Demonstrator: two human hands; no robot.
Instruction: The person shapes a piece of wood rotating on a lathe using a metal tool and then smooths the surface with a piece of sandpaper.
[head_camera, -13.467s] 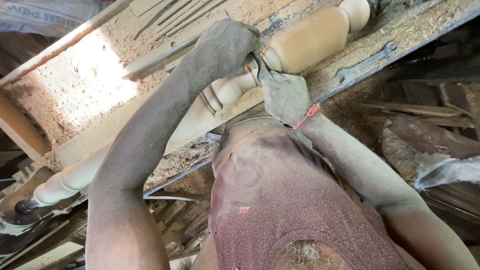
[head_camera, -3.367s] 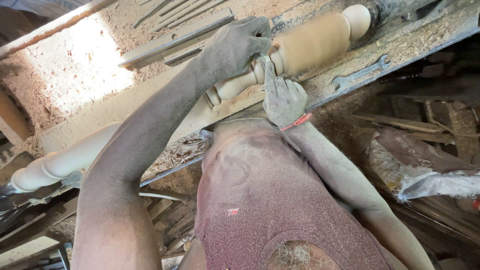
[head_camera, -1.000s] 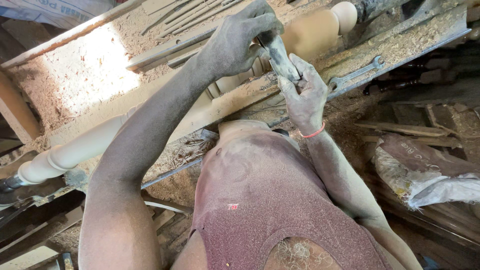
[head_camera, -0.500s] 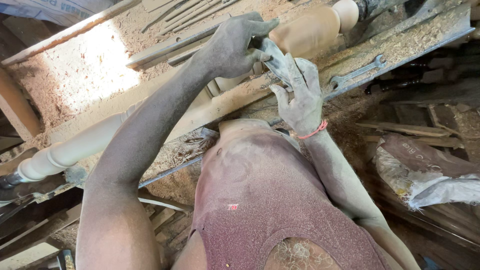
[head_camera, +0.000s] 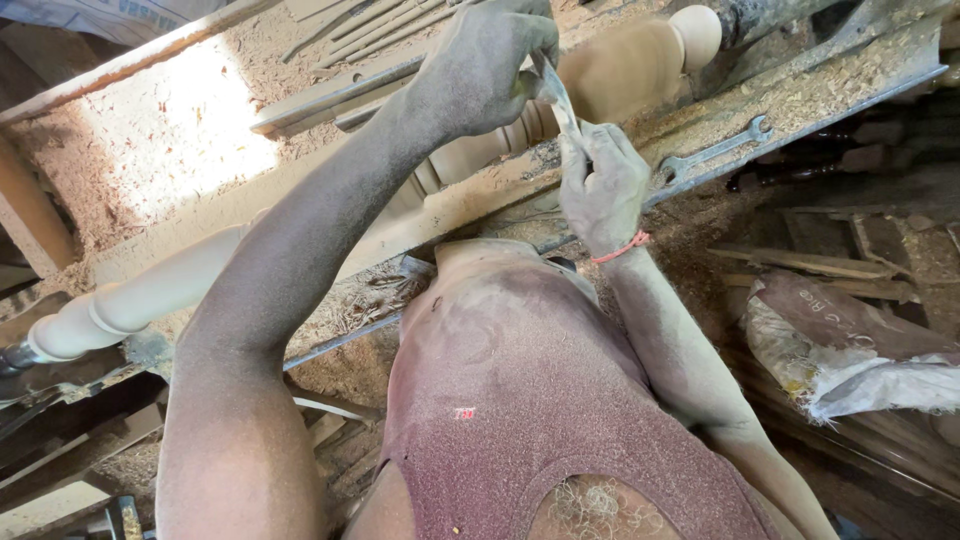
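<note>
Sawdust-covered lathe bed (head_camera: 800, 85) running across a dim, cluttered workshop, sunlit patch of shavings on the far side. Long pale turned wooden spindle (head_camera: 620, 65) mounted along the bed. Steel spanner (head_camera: 715, 155) lying flat on the bed's near edge, right of the hands. Crumpled white sack (head_camera: 850, 350) with faint printing low on the right, among scrap boards. Left hand (head_camera: 480, 65) pinching the upper end of a thin strip (head_camera: 558, 95), probably sandpaper, just in front of the spindle; right hand (head_camera: 603, 185) gripping its lower end.

lathe bed (head_camera: 850, 75) | sawdust-covered | spanner (head_camera: 715, 155) lying flat | turned wooden spindle (head_camera: 400, 200) mounted above
</note>
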